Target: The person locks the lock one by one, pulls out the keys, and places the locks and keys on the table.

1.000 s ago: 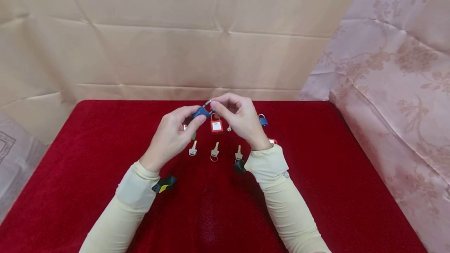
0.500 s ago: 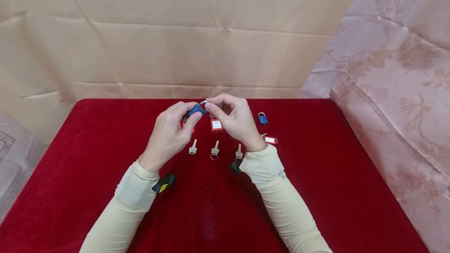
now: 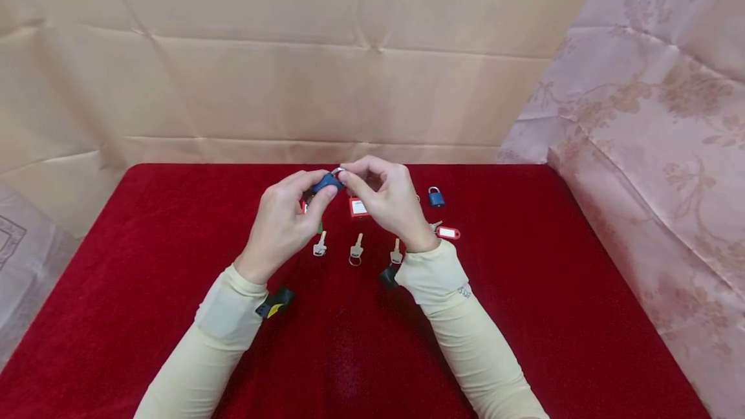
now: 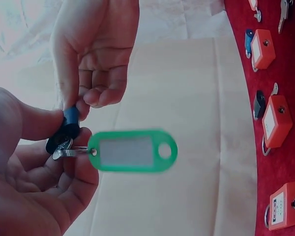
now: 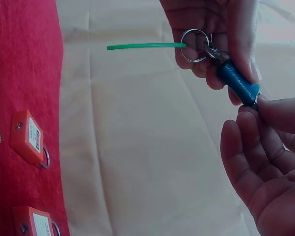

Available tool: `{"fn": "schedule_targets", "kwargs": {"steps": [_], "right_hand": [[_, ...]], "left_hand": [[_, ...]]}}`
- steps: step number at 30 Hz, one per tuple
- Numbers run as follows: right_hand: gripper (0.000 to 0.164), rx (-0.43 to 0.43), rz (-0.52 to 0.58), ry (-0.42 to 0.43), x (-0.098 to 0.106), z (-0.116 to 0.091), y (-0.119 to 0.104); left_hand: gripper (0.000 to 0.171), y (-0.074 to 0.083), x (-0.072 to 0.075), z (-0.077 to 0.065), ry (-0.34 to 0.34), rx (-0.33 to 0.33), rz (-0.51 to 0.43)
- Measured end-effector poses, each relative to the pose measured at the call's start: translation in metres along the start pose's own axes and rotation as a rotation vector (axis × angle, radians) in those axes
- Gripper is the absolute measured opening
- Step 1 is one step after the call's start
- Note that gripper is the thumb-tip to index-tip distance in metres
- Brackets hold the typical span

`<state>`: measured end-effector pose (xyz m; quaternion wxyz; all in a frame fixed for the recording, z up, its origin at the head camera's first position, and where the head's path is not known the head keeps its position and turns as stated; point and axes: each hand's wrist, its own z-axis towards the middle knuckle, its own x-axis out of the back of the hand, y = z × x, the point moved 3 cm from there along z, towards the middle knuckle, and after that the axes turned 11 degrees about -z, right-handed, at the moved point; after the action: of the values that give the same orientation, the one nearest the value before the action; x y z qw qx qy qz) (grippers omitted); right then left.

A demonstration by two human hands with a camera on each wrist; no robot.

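Both hands hold a small blue padlock [image 3: 327, 183] raised over the far part of the table. My left hand [image 3: 282, 222] grips its body between thumb and fingers. Thumb and fingertips of my right hand [image 3: 387, 196] pinch the metal shackle, covering most of it. In the left wrist view, a key [image 4: 63, 146] sits at the bottom of the padlock, and a green key tag [image 4: 128, 150] with a white insert dangles from it. The right wrist view shows the split ring [image 5: 194, 45] linking key and tag, with the tag edge-on.
On the red cloth [image 3: 349, 354] lie a red padlock [image 3: 359, 207], a second blue padlock [image 3: 436, 197] and a red key tag [image 3: 448, 233]. Three keys lie nearer, including a left key [image 3: 320, 246] and a middle key [image 3: 356, 251]. Beige fabric [image 3: 291, 96] hangs behind the table.
Both hands have shifted slightly left with the padlock. Less of its shackle shows between them than a second ago. The red key tag has come into view beside the right wrist.
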<state>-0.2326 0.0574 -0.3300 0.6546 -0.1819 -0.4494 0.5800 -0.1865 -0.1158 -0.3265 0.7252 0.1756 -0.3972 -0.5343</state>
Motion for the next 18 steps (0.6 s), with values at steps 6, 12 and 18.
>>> {"fn": "schedule_targets", "kwargs": {"steps": [6,12,18], "right_hand": [[0.013,0.029,-0.065,0.012,0.006,0.0,-0.002],[0.013,0.08,-0.114,0.045,0.012,0.0,-0.004],[0.018,0.071,-0.051,0.042,0.018,0.001,-0.003]], "left_hand": [[0.025,0.0,-0.004,0.0,-0.009,0.025,-0.059],[0.027,-0.005,-0.009,0.001,-0.058,0.092,-0.155],[0.023,-0.011,-0.011,0.0,-0.127,0.15,-0.12]]}}
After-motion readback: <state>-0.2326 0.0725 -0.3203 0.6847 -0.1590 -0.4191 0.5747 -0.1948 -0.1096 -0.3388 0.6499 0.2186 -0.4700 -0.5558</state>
